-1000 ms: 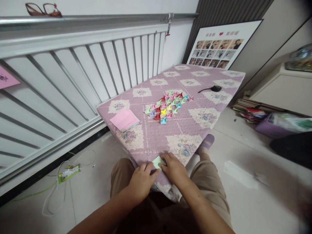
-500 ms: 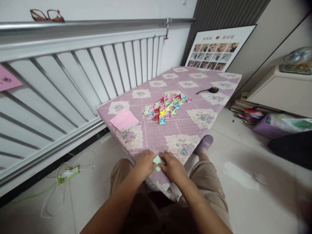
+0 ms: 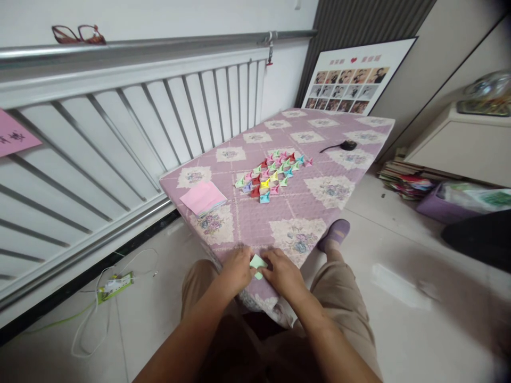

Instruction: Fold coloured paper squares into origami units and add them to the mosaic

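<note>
Both hands meet at the near corner of the table over a small piece of light green paper [image 3: 258, 261], partly folded. My left hand [image 3: 238, 268] pinches its left side, fingers closed. On the right side, my right hand [image 3: 282, 270] grips it with thumb and fingers. The hands cover much of the paper's edges, so its exact folds cannot be made out. Farther up the table stand several small folded paper pieces [image 3: 265, 183] in rows, coloured green, pink, red, yellow and blue. A stack of pink paper sheets [image 3: 203, 198] lies left of them.
A floral purple tablecloth [image 3: 255, 223] covers the table. A black object with a cord [image 3: 348, 145] lies at the far right. A white radiator [image 3: 131, 138] runs along the left; glasses [image 3: 77, 34] rest on its pipe. A power strip [image 3: 115, 286] lies on the floor.
The view has shifted very slightly. Both hands stay on the green paper in nearly the same place, with no clear change in its shape.
</note>
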### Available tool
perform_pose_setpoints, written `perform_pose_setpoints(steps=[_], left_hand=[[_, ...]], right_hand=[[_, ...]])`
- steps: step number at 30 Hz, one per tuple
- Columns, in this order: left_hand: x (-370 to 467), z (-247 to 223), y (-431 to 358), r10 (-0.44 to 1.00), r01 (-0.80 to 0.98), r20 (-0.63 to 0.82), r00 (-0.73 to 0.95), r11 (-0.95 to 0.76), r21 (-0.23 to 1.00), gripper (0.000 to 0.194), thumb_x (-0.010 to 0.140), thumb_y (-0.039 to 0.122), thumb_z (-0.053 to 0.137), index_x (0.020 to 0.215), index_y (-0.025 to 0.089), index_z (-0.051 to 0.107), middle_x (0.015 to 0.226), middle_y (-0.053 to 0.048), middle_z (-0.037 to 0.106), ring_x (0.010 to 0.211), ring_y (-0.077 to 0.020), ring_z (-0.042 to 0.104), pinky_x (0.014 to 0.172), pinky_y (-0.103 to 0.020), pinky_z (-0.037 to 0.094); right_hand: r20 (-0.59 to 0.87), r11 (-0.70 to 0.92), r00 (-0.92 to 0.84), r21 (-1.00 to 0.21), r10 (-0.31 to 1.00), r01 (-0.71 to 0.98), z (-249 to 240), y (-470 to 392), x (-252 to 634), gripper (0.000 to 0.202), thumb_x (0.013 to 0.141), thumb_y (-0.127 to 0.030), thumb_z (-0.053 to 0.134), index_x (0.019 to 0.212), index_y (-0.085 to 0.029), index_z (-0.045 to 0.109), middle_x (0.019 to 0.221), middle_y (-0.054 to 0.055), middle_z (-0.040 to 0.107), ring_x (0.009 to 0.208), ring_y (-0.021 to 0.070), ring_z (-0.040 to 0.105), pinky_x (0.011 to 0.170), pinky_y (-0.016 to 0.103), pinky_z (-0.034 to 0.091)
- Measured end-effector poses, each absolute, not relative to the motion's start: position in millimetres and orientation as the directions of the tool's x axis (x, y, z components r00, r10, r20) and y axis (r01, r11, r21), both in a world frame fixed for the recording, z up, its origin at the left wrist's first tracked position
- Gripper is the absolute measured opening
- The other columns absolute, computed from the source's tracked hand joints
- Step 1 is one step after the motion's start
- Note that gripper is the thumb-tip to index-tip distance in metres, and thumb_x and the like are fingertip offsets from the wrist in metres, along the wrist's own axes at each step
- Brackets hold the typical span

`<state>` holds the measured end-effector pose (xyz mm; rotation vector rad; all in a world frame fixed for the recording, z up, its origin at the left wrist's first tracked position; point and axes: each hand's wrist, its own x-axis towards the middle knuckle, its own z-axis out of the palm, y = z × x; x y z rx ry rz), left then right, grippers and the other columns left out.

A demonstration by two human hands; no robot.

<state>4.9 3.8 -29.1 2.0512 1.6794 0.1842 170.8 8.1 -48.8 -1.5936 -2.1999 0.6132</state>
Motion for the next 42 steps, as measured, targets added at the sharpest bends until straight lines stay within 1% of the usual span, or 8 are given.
perform_pose_setpoints(steps=[9,14,18,21,23,29,35,42], left_hand=[[4,-31,6,0.936,0.901,-0.205,0.285,-0.189,0.391,0.01,0.08,0.024,0.057,0.087,0.018,0.061,0.094,-0.006,0.065,0.09,-0.0202,0.058,0.077,-0.029,0.042],[4,-31,-2,0.958,0.86,-0.108,0.266,-0.185,0.476,0.006,0.084,0.019,0.053,0.085,0.019,0.059,0.087,-0.002,0.063,0.083,-0.0159,0.056,0.074,-0.026,0.042],[4,-26,-11,0.945,0.891,0.079,0.318,-0.326,0.316,0.008,0.087,0.018,0.05,0.087,0.02,0.058,0.093,-0.004,0.06,0.094,-0.0195,0.051,0.084,-0.032,0.041],[6,-31,-18,0.927,0.912,0.058,0.371,-0.375,0.164,0.015,0.091,0.021,0.045,0.089,0.02,0.059,0.094,-0.006,0.058,0.093,-0.0226,0.05,0.082,-0.037,0.041],[8,-38,-22,0.922,0.914,0.015,0.386,-0.385,0.131,0.018,0.093,0.022,0.042,0.09,0.02,0.06,0.093,-0.007,0.058,0.091,-0.023,0.05,0.081,-0.038,0.041],[7,-52,-39,0.934,0.901,0.014,0.357,-0.348,0.259,0.016,0.092,0.024,0.047,0.091,0.022,0.063,0.097,-0.005,0.06,0.095,-0.0215,0.05,0.085,-0.036,0.04],[4,-53,-46,0.99,0.889,0.027,0.135,-0.133,0.438,0.011,0.086,0.025,0.056,0.079,0.022,0.064,0.093,-0.003,0.061,0.092,-0.0201,0.051,0.084,-0.035,0.039],[4,-49,-39,0.997,0.899,-0.069,0.046,-0.011,0.438,0.015,0.086,0.032,0.057,0.077,0.022,0.062,0.088,-0.003,0.061,0.089,-0.0205,0.052,0.079,-0.034,0.037]], right_hand=[[0.047,0.264,-0.291,-0.578,0.956,0.773,-48,6,171,0.016,0.078,-0.021,0.062,0.094,-0.023,0.063,0.093,0.002,0.057,0.082,0.0158,0.056,0.069,0.026,0.041],[0.19,0.431,-0.427,-0.683,0.884,0.59,-46,8,174,0.01,0.081,-0.014,0.054,0.079,-0.021,0.061,0.079,0.001,0.058,0.078,0.0155,0.055,0.071,0.027,0.042],[0.352,0.591,-0.475,-0.487,0.807,0.643,-43,7,176,0.012,0.084,-0.013,0.051,0.081,-0.02,0.061,0.08,0.004,0.059,0.08,0.0188,0.052,0.074,0.031,0.04],[0.369,0.632,-0.525,-0.292,0.767,0.718,-48,3,177,0.015,0.087,-0.016,0.051,0.082,-0.021,0.064,0.079,0.005,0.058,0.08,0.0207,0.049,0.075,0.034,0.038],[0.36,0.648,-0.552,-0.252,0.753,0.719,-56,-2,179,0.015,0.088,-0.018,0.051,0.08,-0.022,0.064,0.077,0.005,0.057,0.078,0.0205,0.048,0.075,0.034,0.037],[0.323,0.643,-0.556,-0.352,0.766,0.68,-72,-16,188,0.012,0.088,-0.02,0.054,0.09,-0.022,0.065,0.087,0.005,0.06,0.084,0.02,0.051,0.078,0.034,0.04],[0.303,0.565,-0.478,-0.469,0.825,0.679,-71,-19,190,0.013,0.09,-0.031,0.054,0.087,-0.022,0.065,0.092,0.005,0.062,0.088,0.0209,0.053,0.081,0.036,0.038],[0.271,0.41,-0.316,-0.45,0.909,0.794,-69,-19,181,0.026,0.09,-0.039,0.052,0.073,-0.021,0.061,0.086,0.006,0.06,0.085,0.0209,0.051,0.078,0.035,0.034]])
